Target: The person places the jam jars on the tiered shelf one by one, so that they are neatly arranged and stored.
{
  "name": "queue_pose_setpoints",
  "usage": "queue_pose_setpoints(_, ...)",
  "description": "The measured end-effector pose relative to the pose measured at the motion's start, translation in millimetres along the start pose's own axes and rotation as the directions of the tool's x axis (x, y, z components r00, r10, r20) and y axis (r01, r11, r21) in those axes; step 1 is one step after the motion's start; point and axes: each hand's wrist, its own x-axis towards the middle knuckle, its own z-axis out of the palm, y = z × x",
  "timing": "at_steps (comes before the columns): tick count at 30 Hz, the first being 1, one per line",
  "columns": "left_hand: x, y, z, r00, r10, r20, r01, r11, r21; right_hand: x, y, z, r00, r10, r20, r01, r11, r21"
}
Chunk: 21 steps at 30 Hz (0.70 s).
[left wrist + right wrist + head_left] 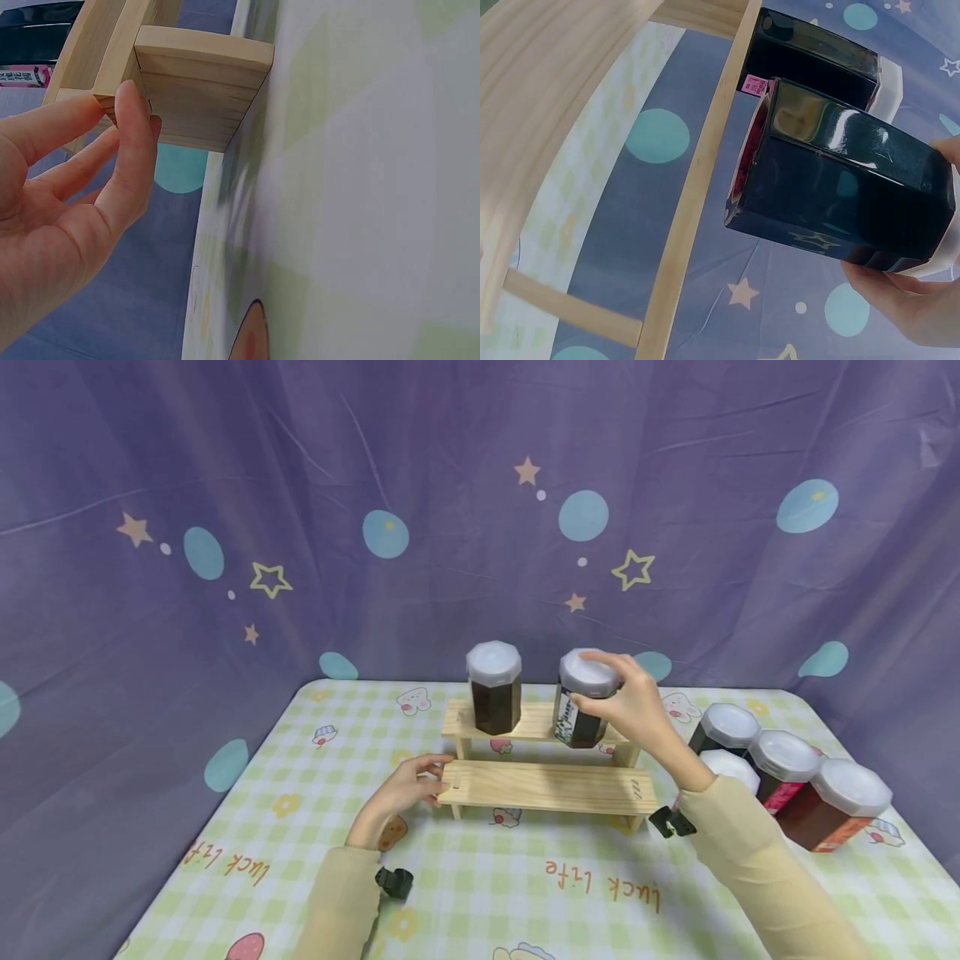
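Note:
My right hand (633, 702) grips a dark octagonal jar (588, 729) by its white lid, thumb and fingers on opposite sides. This jar hangs slightly tilted at the right part of the upper board of a two-step wooden rack (547, 785); its base overlaps the board's front edge in the head view. Whether it touches the wood I cannot tell. Another dark jar (497, 706) stands upright on the upper board's left part. At the lower board's left end, my left hand (401, 789) pinches the corner between thumb and fingers, which the left wrist view shows close up.
Several more white-lidded jars (783, 756) stand grouped on the checked tablecloth (450, 893) right of the rack, beside my right forearm. Behind the table hangs a purple curtain (465, 460) with stars and blue blobs. A black wrist strap piece (395, 882) sits at each cuff.

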Motion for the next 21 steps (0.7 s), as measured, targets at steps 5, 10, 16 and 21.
queue_pose_setpoints(5,0.4,0.0,-0.4,1.0,0.003,-0.001,-0.003,1.0,0.002,4.6,-1.9,5.6,1.0,0.002,0.001,-0.002,1.0,-0.008)
queue_pose_setpoints(10,0.2,0.3,0.3,1.0,-0.003,-0.007,0.003,1.0,-0.001,7.6,-3.0,11.2,1.0,-0.019,-0.003,0.019,1.0,0.012)
queue_pose_setpoints(16,0.1,0.4,0.8,1.0,-0.01,-0.011,0.01,1.0,0.004,12.5,-1.4,17.5,1.0,-0.016,0.003,0.016,1.0,0.015)
queue_pose_setpoints(21,1.0,-0.3,0.4,1.0,-0.009,-0.011,0.01,1.0,0.005,16.2,-1.2,21.3,1.0,0.014,0.017,-0.014,1.0,0.009)
